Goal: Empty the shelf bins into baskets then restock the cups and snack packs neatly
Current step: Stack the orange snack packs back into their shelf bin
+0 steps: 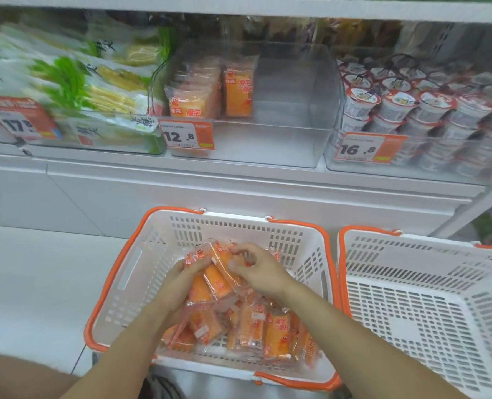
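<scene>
Bright, even overhead store light with almost no shadows, soft glare on the clear shelf bins, motion blur smearing the green packs toward ten o'clock (labels unreadable there), and wide-angle bending of the shelf edge near the borders.

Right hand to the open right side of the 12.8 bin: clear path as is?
Probably yes. The right hand grips orange snack packs in the left basket; the clear bin stands directly above, its right side bare and open-topped, nothing between.
</scene>
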A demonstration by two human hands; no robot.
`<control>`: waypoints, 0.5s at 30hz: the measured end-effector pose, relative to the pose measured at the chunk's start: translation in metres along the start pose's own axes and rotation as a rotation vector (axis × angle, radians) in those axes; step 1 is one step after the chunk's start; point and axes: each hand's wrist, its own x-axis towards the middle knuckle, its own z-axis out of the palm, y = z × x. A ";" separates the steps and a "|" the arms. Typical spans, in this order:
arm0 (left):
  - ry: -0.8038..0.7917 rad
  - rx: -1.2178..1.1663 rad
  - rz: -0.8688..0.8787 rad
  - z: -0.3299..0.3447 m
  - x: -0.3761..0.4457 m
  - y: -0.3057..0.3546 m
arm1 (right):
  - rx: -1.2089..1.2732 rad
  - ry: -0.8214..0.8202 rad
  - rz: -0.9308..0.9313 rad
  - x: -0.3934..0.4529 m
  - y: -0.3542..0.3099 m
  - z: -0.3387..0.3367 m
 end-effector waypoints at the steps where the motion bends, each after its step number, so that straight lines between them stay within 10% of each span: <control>1: -0.025 0.006 0.014 0.002 -0.003 0.005 | 0.026 0.032 0.021 -0.001 -0.003 -0.004; 15: -0.199 0.178 0.200 0.036 -0.047 0.117 | 0.494 -0.378 0.030 0.000 -0.072 -0.045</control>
